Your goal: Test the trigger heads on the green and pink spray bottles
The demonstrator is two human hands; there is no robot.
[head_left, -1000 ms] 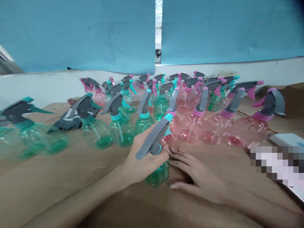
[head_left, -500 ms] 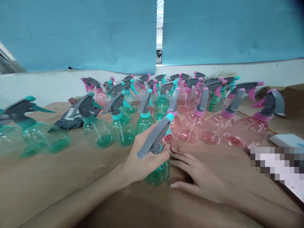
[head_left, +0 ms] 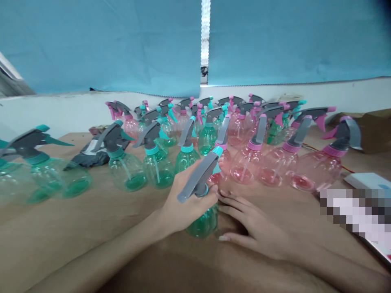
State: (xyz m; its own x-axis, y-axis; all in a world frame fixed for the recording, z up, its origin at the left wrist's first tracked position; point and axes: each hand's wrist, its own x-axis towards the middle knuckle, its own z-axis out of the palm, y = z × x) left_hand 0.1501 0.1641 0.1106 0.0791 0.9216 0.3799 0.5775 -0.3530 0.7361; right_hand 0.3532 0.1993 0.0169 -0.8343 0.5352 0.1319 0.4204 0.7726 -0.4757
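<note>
My left hand [head_left: 180, 203] is wrapped around the neck of a green spray bottle [head_left: 202, 226], which stands on the table close to me. Its grey trigger head with a turquoise nozzle sticks up above my fist, pointing away and to the right. Just right of the bottle, my right hand [head_left: 256, 226] rests low over the tabletop with fingers stretched out and thumb apart. Its fingertips reach close to the bottle's side; whether they touch it I cannot tell. Directly beyond my hands are another green spray bottle [head_left: 187, 160] and a pink spray bottle [head_left: 224, 158].
Several green bottles [head_left: 126, 175] line the left and several pink bottles [head_left: 246, 162] the right, with mixed rows behind. A dark plastic bag [head_left: 88, 154] lies at left. A white box [head_left: 366, 181] is at right on the wooden table [head_left: 100, 228]. Blue cloth [head_left: 106, 44] hangs behind.
The view has shifted very slightly, so the bottles at the sides appear a little displaced. Both hands and the held spray bottle keep their places.
</note>
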